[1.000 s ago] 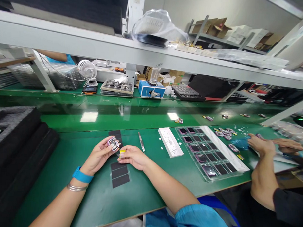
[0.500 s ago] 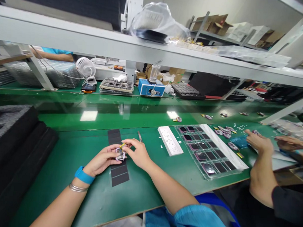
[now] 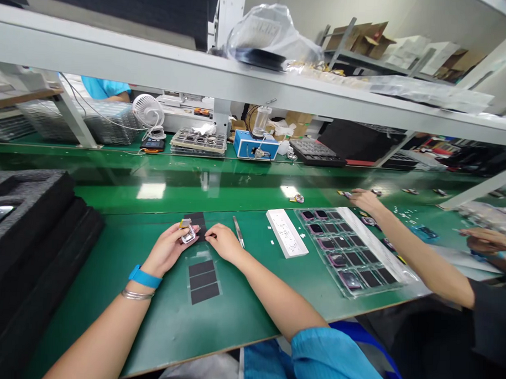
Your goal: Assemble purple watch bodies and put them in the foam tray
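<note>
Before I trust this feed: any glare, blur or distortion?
Head view: two white glare patches on the glossy green strip; small silver-and-yellow electronic unit in the left hand looks soft; black foam stack at left edge appears stretched.

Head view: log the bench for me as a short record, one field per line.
Left hand: holds device, yellow part uppermost
Right hand: fingertips together near upper black strips; grip contents unclear
Lower black strips: on bench
Tweezers: on bench, beyond right wrist
White block: between tweezers and tray
Tray: clear, holding dark pieces
Co-worker's hand: beyond tray
</note>
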`<state>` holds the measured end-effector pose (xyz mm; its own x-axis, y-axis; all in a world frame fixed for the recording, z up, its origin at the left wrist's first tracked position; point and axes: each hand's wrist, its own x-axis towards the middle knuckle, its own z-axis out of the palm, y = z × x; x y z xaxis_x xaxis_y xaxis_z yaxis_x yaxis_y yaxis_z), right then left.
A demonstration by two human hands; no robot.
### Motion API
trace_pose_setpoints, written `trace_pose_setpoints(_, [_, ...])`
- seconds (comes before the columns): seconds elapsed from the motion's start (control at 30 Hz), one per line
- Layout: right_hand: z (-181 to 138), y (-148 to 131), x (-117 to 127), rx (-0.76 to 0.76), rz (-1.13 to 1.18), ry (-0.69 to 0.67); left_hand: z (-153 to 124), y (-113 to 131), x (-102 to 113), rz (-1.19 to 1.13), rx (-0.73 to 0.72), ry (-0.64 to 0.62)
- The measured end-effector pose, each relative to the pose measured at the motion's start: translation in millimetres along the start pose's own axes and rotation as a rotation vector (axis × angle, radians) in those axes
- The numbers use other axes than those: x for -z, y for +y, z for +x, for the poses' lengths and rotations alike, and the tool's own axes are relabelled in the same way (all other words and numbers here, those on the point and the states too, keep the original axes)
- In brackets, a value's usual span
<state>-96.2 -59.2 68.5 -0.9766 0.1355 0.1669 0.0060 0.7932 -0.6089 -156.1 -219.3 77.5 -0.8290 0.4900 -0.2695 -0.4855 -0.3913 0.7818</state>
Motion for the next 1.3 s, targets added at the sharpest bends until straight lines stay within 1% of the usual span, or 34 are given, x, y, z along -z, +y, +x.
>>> trace_pose_setpoints(0.13, [2.4, 1.6, -10.2, -0.008, -0.084, 0.014, 9.8, -4.7, 1.6, -0.039, -0.009, -0.059])
trace_pose_setpoints(0.23, [5.3, 1.3, -12.3, -0.007, -0.118, -0.002, 13.9, -8.4, 1.0, -0.056, -0.019, -0.084])
trace_pose_setpoints(0.53, [16.1, 0.9, -4.4, -0.034, -0.128, -0.033, 15.1, -11.7, -0.9, -0.053, -0.024, -0.057])
trace_pose_setpoints(0.7, [23.3, 2.7, -5.8, -0.036, -0.120, -0.038, 16.0, -13.4, -0.2, -0.051, -0.024, -0.055])
trace_pose_setpoints(0.87, [17.0, 3.4, -8.9, 0.045, -0.126, -0.044, 15.5, -12.9, -0.8, -0.048, -0.027, -0.054])
trace_pose_setpoints(0.93, [7.5, 1.6, -6.1, 0.133, -0.129, -0.026, 15.8, -12.7, -1.0, -0.032, -0.033, -0.053])
trace_pose_setpoints(1.0, [-4.4, -1.6, -0.6, 0.243, -0.117, 0.028, 15.8, -12.9, -1.5, -0.014, -0.038, -0.055])
trace_pose_setpoints(1.07, [-15.8, -5.4, 6.3, 0.321, -0.052, 0.130, 14.3, -13.3, -2.4, -0.005, -0.047, -0.057])
trace_pose_setpoints(1.1, [-20.6, -7.1, 9.5, 0.329, 0.013, 0.190, 12.7, -13.6, -3.0, -0.001, -0.052, -0.060])
trace_pose_setpoints(1.17, [-26.8, -9.2, 13.9, 0.292, 0.205, 0.286, 7.5, -14.0, -4.6, 0.030, -0.049, -0.064])
trace_pose_setpoints(1.23, [-28.6, -9.1, 14.8, 0.197, 0.420, 0.299, 0.6, -14.3, -6.4, 0.106, -0.022, -0.068])
trace_pose_setpoints(1.3, [-27.4, -7.4, 12.7, 0.096, 0.589, 0.241, -6.2, -14.4, -8.1, 0.191, 0.011, -0.066])
